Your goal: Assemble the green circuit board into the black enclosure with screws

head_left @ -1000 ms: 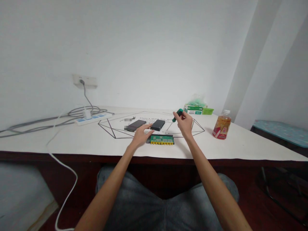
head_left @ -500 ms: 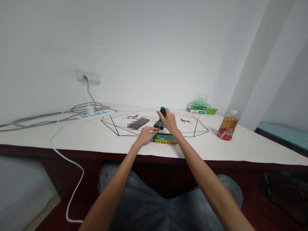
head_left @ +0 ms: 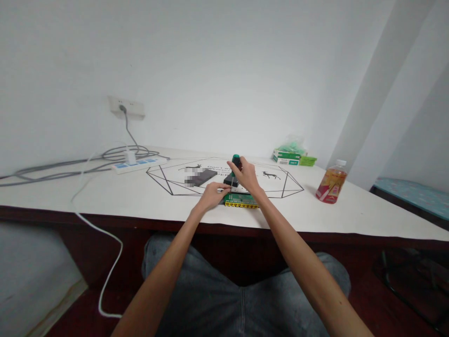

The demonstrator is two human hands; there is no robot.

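A green circuit board (head_left: pixel 242 201) with yellow ports along its front edge lies on the white table (head_left: pixel 140 199). My right hand (head_left: pixel 247 176) is wrapped round the green-and-black handle of a screwdriver (head_left: pixel 235 164), held upright with its shaft pointing down at the board's left end. My left hand (head_left: pixel 213 194) rests on the table at the board's left edge, fingers pinched near the screwdriver tip. Two dark flat cases lie just behind: one (head_left: pixel 204 177) in plain view, the other (head_left: pixel 229 180) partly hidden by my right hand.
A bottle of amber drink (head_left: pixel 330 183) stands at the right. Green boxes and a bag (head_left: pixel 291 157) sit at the back. A power strip (head_left: pixel 135 165) with grey cables and a white cord lies at the left, plugged into a wall socket (head_left: pixel 126 108).
My right hand brought the screwdriver from the right to upright over the board's left end. My left hand closed in beside the tip. In the last half second little moved.
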